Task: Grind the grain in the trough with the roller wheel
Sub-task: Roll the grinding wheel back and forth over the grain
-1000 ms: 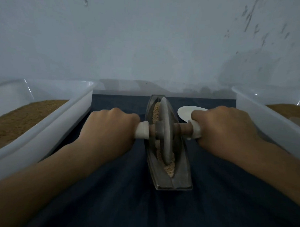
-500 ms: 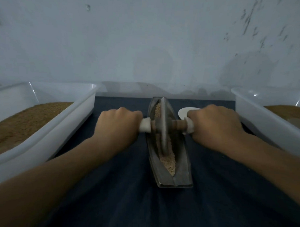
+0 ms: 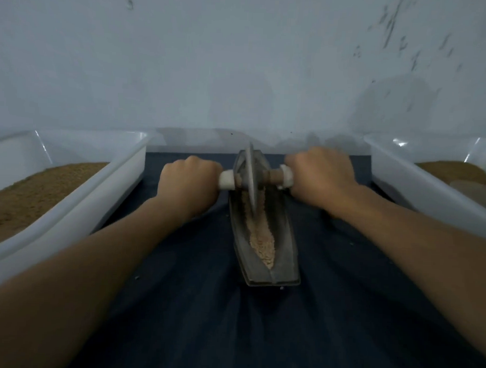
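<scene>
Hands gripped axle ends: left hand (image 3: 188,182), right hand (image 3: 320,177), fingers curled round. Roller wheel (image 3: 250,181) stood at far end of trough (image 3: 285,240); grain (image 3: 262,239) lay along groove.

Arms outstretched, left hand (image 3: 188,182) and right hand (image 3: 322,177) fisted, fingers seemingly curled round the roller wheel (image 3: 251,195).
</scene>
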